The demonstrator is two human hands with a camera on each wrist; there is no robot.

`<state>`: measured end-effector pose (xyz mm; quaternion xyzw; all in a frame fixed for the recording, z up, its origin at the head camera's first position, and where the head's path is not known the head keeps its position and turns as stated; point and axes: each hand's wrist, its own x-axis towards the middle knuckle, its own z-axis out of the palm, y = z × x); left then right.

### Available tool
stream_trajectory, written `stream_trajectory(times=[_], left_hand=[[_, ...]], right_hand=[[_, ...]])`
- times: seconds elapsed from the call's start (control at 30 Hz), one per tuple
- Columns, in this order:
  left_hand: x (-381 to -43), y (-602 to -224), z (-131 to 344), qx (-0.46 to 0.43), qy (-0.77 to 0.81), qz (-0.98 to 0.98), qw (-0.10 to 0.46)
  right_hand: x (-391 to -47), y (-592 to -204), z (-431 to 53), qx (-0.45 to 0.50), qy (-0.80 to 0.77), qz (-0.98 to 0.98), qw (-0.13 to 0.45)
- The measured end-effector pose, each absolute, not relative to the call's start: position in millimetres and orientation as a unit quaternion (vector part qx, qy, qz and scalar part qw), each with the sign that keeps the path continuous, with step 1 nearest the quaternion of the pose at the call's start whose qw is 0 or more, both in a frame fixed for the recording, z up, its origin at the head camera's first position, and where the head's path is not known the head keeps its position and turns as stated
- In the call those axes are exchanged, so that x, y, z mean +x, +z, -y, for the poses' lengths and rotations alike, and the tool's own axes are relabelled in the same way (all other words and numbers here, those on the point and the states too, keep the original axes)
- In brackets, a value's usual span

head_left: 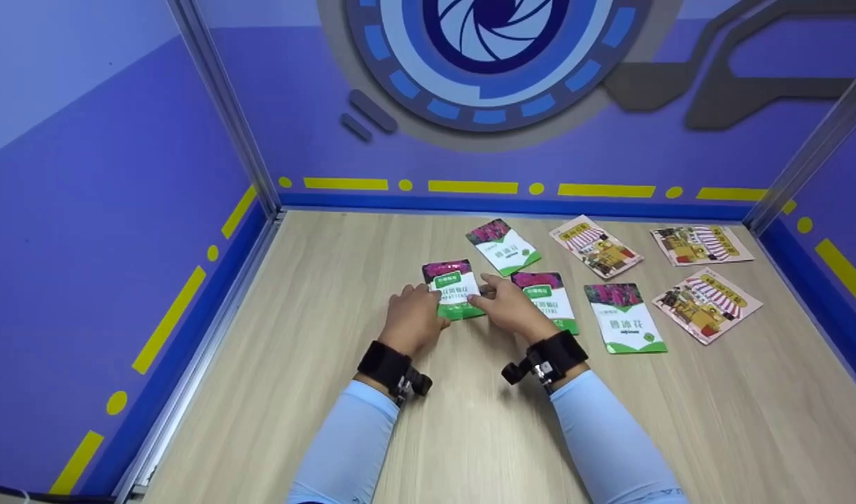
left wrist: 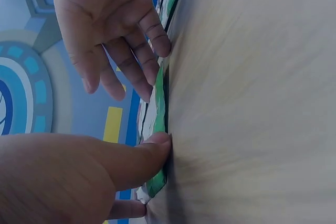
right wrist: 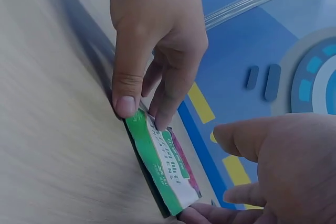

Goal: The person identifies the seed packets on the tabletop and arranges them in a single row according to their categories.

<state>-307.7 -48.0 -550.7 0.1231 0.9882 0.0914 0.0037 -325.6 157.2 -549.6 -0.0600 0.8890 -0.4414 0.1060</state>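
Left hand (head_left: pixel 412 318) pinches packet (head_left: pixel 458 285), fingers (right wrist: pixel 170 97) curled; right hand (head_left: pixel 515 306) loosely spread, contact unclear.

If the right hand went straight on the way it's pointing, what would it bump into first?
The right hand would probably meet the green-and-white packet that the left hand holds. It looks very close, perhaps touching already; the depth is hard to tell.

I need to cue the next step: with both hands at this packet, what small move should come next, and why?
Probably the right hand should reach for the partly covered impatiens packet beside it: the left hand already grips the matching impatiens packet, and the right's fingers look extended.
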Motion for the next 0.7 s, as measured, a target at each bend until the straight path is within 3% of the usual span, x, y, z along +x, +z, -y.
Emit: stream_trajectory(times=[0.5,0.7], left_hand=[[-305.6,-552.6,43.0,0.116,0.038,-0.992,0.01],[-304.3,-547.4,44.2,0.124,0.057,-0.991,0.02]], right_hand=[[-325.0,-552.4,-148.5,-0.022,-0.541,-0.836,0.091],[-325.0,-552.4,-153.7,0.001,-0.558,-0.823,0.11]])
